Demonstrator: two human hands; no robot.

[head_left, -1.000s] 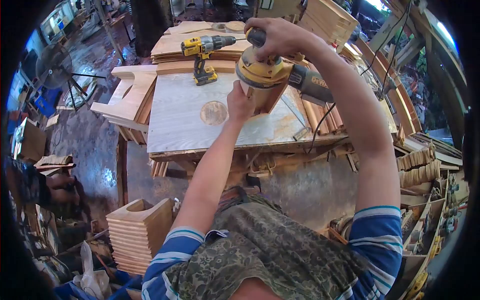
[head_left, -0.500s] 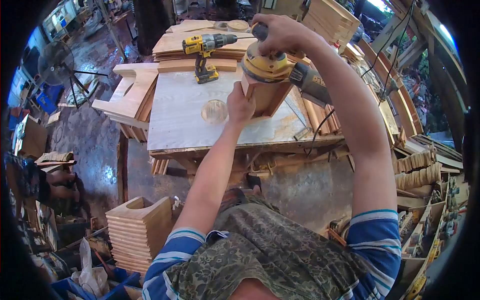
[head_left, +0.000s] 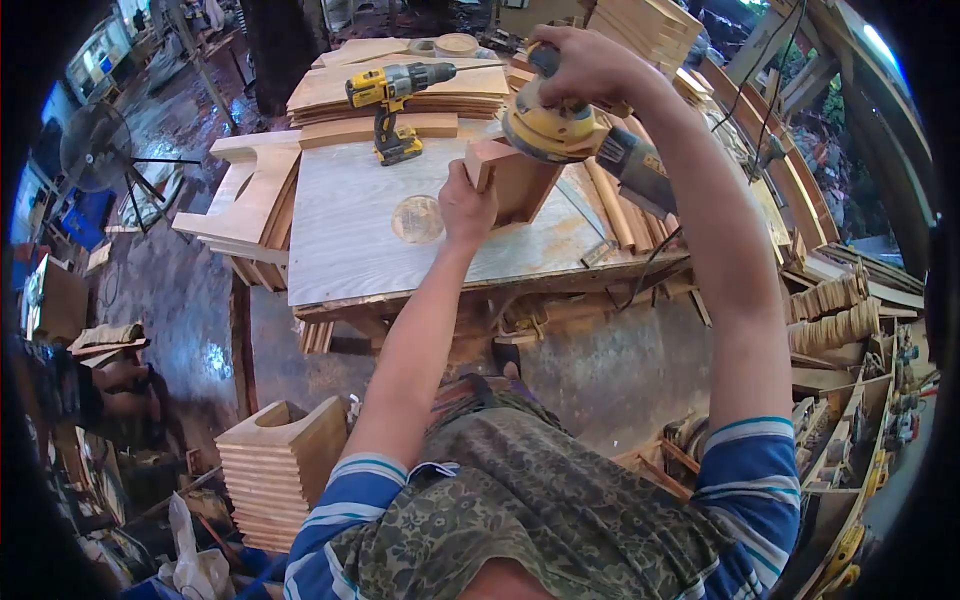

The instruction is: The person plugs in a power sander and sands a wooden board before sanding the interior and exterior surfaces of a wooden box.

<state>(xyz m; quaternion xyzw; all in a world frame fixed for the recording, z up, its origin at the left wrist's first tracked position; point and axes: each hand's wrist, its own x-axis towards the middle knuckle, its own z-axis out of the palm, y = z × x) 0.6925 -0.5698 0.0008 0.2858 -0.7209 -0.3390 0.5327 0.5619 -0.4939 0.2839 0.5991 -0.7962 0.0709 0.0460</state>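
Note:
My left hand [head_left: 468,207] is closed around the near left corner of a wooden box [head_left: 530,190], which stands tilted on the worktable. Above it, my right hand [head_left: 592,72] grips the top of a yellow and black power sander [head_left: 552,130]. The sander's round pad lies along the box's upper edge; whether it presses on the wood is hard to tell. Its dark dust canister [head_left: 632,168] points right, below my forearm. A yellow cordless drill [head_left: 392,108] with a long bit stands on the table to the left.
The pale worktable [head_left: 350,240] carries stacked boards [head_left: 400,98] at the back and a metal square [head_left: 585,215] at right. Cut-out panels [head_left: 250,185] stack on its left. Below stands another wood stack [head_left: 280,460]. A black cable [head_left: 650,262] hangs at right; a fan [head_left: 97,145] stands far left.
The sander and my right hand have shifted right along the box's top, uncovering more of its left corner. My left hand keeps its hold. The whole view has swung slightly.

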